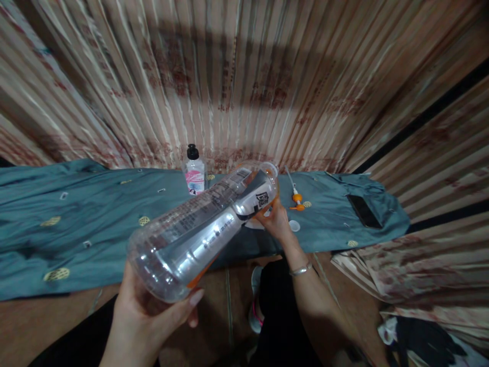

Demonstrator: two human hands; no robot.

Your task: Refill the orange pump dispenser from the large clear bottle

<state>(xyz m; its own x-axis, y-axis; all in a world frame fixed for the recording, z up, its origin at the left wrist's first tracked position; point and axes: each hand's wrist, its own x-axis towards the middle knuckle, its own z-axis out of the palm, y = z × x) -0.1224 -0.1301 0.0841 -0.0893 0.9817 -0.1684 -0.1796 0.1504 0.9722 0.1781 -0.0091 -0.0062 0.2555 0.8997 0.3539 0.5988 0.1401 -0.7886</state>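
**Open bottle tilted over the cloth**

The big clear bottle (pixel 202 224) hangs slanted in the air above the teal cloth (pixel 95 224). The left hand (pixel 148 311) cups its base, and the right hand (pixel 273 219) has a closed grip under the neck. The mouth looks uncapped, so the orange dregs could run onto the fabric. The smooth, glossy plastic might slip, or swing into the small black-capped bottle (pixel 194 176) just behind. An orange-collared pump (pixel 296 196) and a round white cap (pixel 294 226) lie nearby. The cloth is soft and creased.

A home room: pleated curtains (pixel 244 76) behind a cloth-draped bench (pixel 76 224).
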